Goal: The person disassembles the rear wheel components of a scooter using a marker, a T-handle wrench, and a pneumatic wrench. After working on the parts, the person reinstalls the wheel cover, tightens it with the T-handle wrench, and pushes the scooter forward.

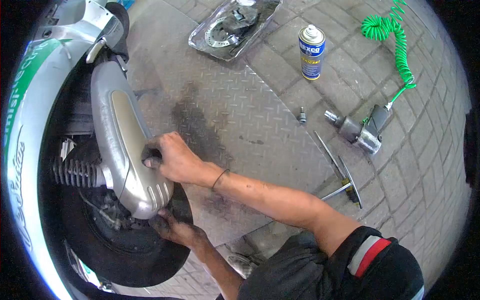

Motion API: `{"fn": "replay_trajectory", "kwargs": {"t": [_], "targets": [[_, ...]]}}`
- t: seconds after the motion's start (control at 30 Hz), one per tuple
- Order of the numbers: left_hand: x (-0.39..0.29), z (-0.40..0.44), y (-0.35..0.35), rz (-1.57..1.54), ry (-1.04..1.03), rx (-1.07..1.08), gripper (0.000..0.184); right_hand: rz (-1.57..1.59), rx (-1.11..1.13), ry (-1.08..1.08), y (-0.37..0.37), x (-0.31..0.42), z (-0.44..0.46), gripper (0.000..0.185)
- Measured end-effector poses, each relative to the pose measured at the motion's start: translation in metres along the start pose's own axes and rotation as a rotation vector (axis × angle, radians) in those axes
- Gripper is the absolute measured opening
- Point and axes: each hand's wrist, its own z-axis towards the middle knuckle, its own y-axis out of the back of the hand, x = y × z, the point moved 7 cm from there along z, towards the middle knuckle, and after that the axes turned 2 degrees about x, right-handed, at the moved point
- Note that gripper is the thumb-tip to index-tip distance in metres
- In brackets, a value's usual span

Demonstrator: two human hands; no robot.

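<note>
A silver cover [131, 150] with a beige inset panel lies along the side of a scooter, above its black rear wheel [165, 260]. My right hand [175, 157] rests at the cover's outer edge, its blackened fingers curled in a pinch. Whatever sits between those fingertips is too small to make out. Lower down, my left hand [177, 231] grips the rounded bottom end of the cover, thumb against it, other fingers partly hidden. A coil spring shock absorber [75, 173] stands beside the cover, on the scooter's side.
A checker plate [250, 130] covers the paving. On it sits a tray [196, 44] holding a brake disc and dark parts. To the right are a lubricant spray can [312, 55], small metal fitting [302, 116], impact wrench [364, 131], green coiled hose [401, 55] and T-handle wrench [350, 181].
</note>
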Motion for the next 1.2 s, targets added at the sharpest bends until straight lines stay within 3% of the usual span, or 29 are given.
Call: {"fn": "replay_trajectory", "kwargs": {"t": [0.17, 0.27, 0.47, 0.53, 0.67, 0.7, 0.77, 0.87, 0.97, 1.03, 1.1, 1.17, 1.2], "targets": [[-0.002, -0.004, 0.000, 0.044, 0.013, 0.015, 0.054, 0.057, -0.009, 0.042, 0.002, 0.006, 0.001, 0.021], [-0.004, -0.005, -0.003, 0.001, 0.047, 0.017, 0.052, -0.047, 0.008, -0.028, 0.000, 0.002, 0.001, 0.022], [-0.007, -0.007, -0.007, -0.021, 0.002, 0.030, 0.054, -0.250, 0.038, 0.115, -0.005, 0.014, 0.000, 0.034], [-0.003, -0.004, -0.001, -0.001, -0.030, 0.007, 0.054, -0.487, 0.153, -0.020, -0.005, 0.015, -0.002, 0.035], [-0.005, -0.004, -0.001, -0.154, -0.016, 0.012, 0.057, -0.547, 0.141, -0.068, 0.006, 0.009, -0.016, 0.035], [-0.007, -0.004, -0.002, -0.149, -0.019, 0.024, 0.058, -0.477, 0.096, -0.133, 0.020, 0.004, -0.026, 0.035], [-0.005, -0.001, 0.000, -0.143, -0.051, 0.037, 0.058, -0.614, -0.008, -0.067, 0.062, -0.008, -0.066, 0.033], [0.000, 0.001, -0.002, -0.142, -0.042, 0.028, 0.057, -0.775, 0.356, -0.287, 0.139, -0.038, -0.157, 0.026], [0.003, 0.002, -0.003, -0.244, -0.082, 0.036, 0.053, -0.911, 0.469, -0.510, 0.213, -0.012, -0.259, 0.028], [-0.007, 0.001, 0.001, -0.016, -0.143, -0.067, 0.034, -0.974, 0.524, -0.599, 0.235, 0.012, -0.305, 0.030], [-0.007, -0.006, -0.001, -0.096, -0.074, -0.094, 0.037, -1.028, 0.573, -0.694, 0.239, 0.034, -0.349, 0.032], [0.002, -0.003, -0.006, -0.136, -0.033, -0.104, 0.039, -1.231, 0.547, -0.378, 0.222, 0.047, -0.347, 0.034], [0.003, -0.004, -0.004, -0.154, -0.055, -0.113, 0.040, -1.301, 0.604, -0.404, 0.218, 0.041, -0.350, 0.030]]}}
